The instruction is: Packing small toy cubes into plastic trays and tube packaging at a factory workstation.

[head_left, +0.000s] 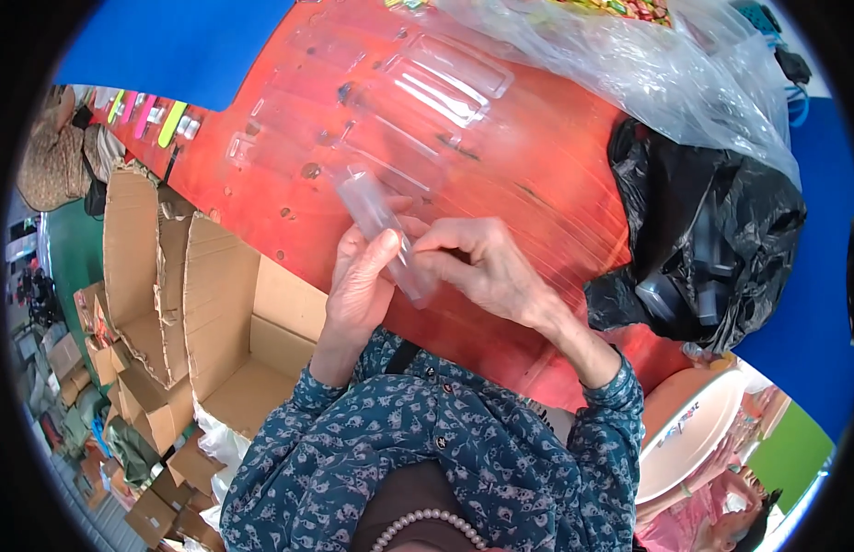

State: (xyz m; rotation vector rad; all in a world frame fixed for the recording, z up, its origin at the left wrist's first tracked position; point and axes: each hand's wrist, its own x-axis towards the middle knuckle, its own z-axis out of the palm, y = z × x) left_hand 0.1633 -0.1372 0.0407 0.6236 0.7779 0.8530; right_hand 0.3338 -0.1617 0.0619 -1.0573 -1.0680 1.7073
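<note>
My left hand point(361, 271) is closed around a long, narrow clear plastic case point(364, 196), held tilted above the red tabletop. Thumb in front and fingers behind, it grips the case near its middle. My right hand point(478, 259) touches the right side of the case, thumb and forefinger pinched together at its edge. Whether a small piece sits between those fingertips is hidden. Beyond the hands, several clear plastic shells point(450, 81) lie on the red tabletop point(547, 170); their outlines are faint against it.
A black plastic bag point(648, 198) with clear plastic pieces stands at right. Behind it lies a transparent bag point(620, 69). Open cardboard boxes point(220, 313) are at left, below bright slim strips point(172, 124). A white basin point(689, 442) and a person in pink point(698, 515) are lower right.
</note>
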